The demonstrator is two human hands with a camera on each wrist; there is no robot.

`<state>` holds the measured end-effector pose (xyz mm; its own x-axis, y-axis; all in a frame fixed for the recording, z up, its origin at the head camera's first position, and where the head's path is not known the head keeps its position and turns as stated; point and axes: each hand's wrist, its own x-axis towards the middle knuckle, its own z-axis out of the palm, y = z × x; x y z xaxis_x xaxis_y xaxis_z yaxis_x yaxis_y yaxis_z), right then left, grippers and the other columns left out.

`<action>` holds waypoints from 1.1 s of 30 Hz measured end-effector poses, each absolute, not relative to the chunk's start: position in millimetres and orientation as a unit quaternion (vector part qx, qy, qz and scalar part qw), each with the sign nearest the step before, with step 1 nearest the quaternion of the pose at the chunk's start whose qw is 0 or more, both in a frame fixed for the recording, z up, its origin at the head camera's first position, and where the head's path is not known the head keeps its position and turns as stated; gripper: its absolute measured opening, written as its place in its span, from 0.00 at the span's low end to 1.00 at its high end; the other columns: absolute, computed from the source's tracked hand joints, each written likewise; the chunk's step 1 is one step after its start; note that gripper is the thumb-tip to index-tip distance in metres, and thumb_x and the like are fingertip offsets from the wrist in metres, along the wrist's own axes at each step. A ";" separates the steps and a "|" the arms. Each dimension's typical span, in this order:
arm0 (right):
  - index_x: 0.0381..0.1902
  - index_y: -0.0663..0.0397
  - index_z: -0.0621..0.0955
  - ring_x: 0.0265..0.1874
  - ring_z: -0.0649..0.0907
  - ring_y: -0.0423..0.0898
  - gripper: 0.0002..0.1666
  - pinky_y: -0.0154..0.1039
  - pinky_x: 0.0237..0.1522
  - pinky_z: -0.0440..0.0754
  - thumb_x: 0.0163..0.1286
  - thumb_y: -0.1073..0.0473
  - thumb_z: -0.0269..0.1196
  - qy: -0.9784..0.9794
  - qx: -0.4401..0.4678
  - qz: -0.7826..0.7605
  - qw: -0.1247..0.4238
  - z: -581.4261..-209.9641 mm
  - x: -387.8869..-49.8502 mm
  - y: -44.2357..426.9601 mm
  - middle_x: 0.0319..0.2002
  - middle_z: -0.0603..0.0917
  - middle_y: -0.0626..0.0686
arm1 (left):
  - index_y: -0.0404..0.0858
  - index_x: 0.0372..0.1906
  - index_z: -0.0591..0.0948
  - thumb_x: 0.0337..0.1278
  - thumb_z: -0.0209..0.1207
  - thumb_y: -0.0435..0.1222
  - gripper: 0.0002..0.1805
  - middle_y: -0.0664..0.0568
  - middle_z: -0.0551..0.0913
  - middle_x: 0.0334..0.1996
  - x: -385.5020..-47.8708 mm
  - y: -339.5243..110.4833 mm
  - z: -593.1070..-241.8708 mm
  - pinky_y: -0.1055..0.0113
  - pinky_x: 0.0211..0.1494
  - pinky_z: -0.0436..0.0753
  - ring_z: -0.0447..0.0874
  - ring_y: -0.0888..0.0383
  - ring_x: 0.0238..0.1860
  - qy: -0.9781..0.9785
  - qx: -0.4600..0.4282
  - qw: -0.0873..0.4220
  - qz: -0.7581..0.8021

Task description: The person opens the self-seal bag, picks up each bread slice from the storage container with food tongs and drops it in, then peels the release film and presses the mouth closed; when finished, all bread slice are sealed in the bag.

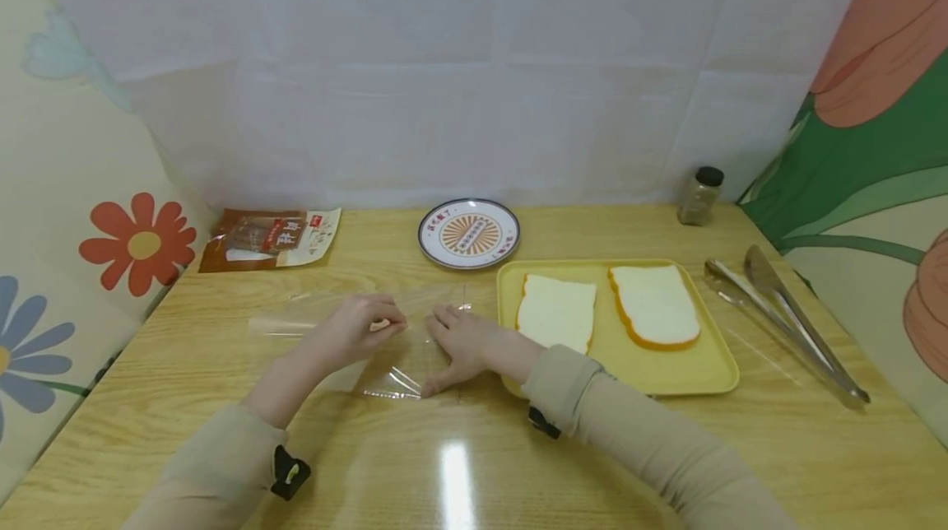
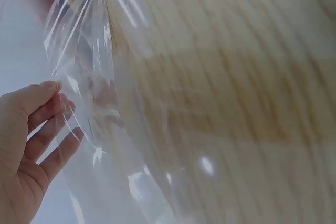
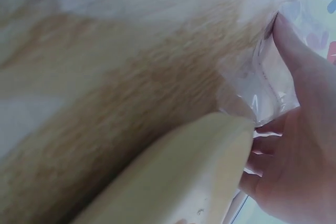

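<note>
Fingers of the left hand [image 1: 361, 328] pinch clear film [image 1: 400, 378]; the right hand [image 1: 470, 342] lies spread on it.
I see it on the surface [image 1: 370, 464], just left of the tray [image 1: 666, 378]; gentle, even tension should keep creases down.

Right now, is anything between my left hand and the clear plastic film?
Nothing visible: your left hand pinches the clear plastic film directly. Your right hand touches it too, and the yellow tray lies off to the film's right, not between them.
</note>
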<state>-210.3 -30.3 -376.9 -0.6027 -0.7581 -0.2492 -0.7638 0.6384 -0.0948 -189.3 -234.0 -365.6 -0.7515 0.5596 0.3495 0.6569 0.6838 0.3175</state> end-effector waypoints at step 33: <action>0.75 0.43 0.46 0.75 0.45 0.55 0.66 0.50 0.75 0.50 0.49 0.22 0.61 0.905 -0.379 0.016 0.193 -369.3 -202.6 -33.5 0.75 0.43 0.61 | 0.41 0.28 0.85 0.51 0.63 0.33 0.02 0.55 0.87 0.26 -186.5 -234.3 -370.5 0.66 0.35 0.84 0.84 0.60 0.27 -0.938 -0.336 0.000 -0.083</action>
